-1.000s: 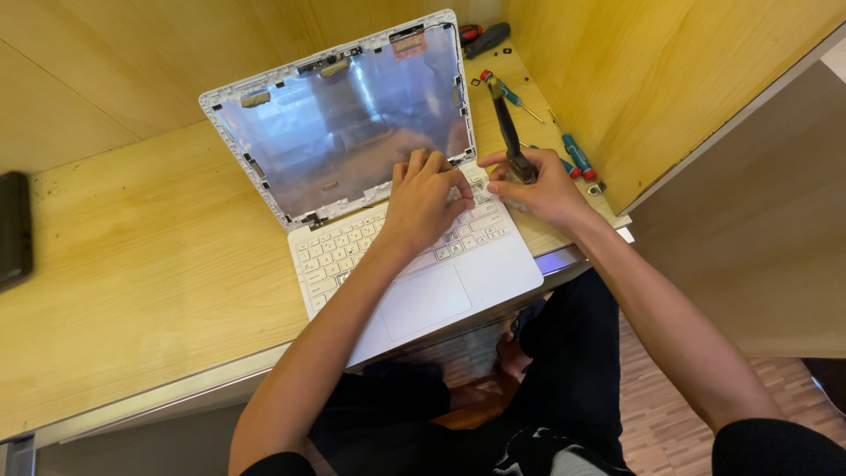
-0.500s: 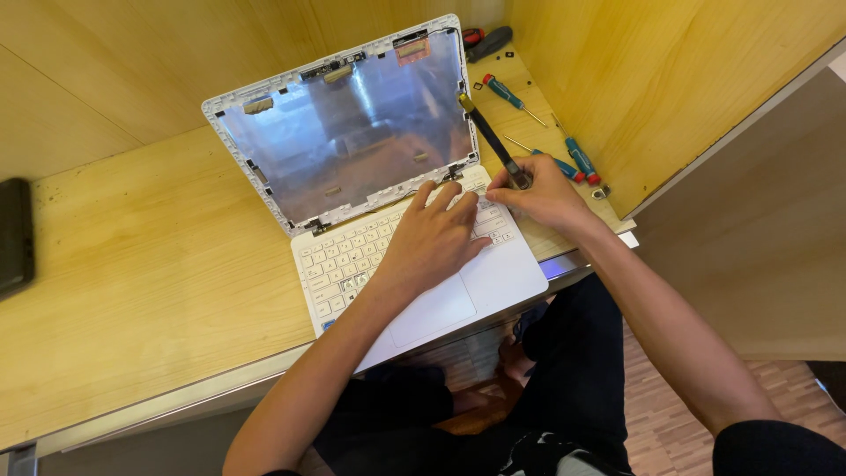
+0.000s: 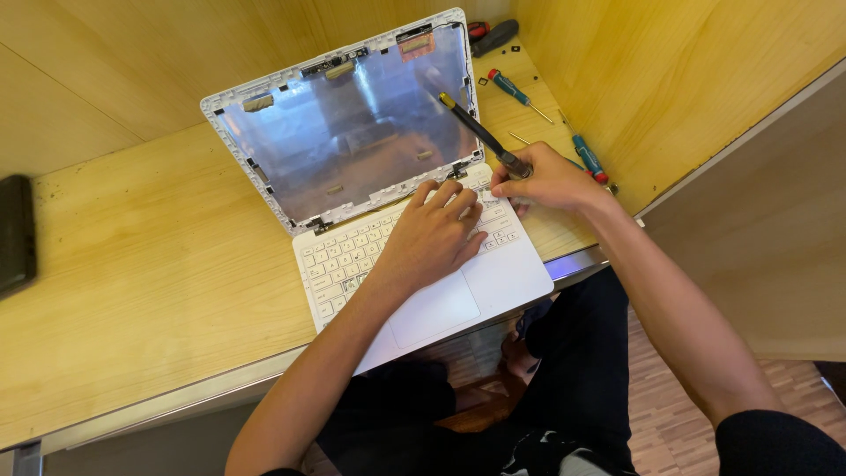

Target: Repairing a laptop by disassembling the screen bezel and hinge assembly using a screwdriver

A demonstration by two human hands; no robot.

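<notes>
The left hand [image 3: 432, 234] lies flat, fingers spread, on the right half of the white laptop [image 3: 414, 256] keyboard, pressing it against the wooden desk [image 3: 159, 273]. The right hand [image 3: 546, 181] is closed in a fist-like grip around the lower end of a black-handled screwdriver [image 3: 480, 137], just beside the laptop's right hinge [image 3: 456, 169].

The laptop is open, and its lid has no screen panel — only a bare silvery back shell ringed by a white frame with small clips and a strip of parts along the top edge. The keys and touchpad are white. Its front edge overhangs the desk toward the person's lap, and the whole machine sits turned slightly, the lid's top toward the far wall.

The held screwdriver is long and dark with a yellow tip at its upper end. Its long axis runs diagonally: the yellow end points up and left over the bare lid, the lower end down and right into the right hand.

At the far left edge lies one dark flat device [image 3: 16, 234], partly cut off. To the right of the laptop, by the corner of the wooden walls, lie two blue-and-red screwdrivers [image 3: 515, 88] and, further back, one dark tool with a red part [image 3: 489, 35] — its exact kind is unclear.
</notes>
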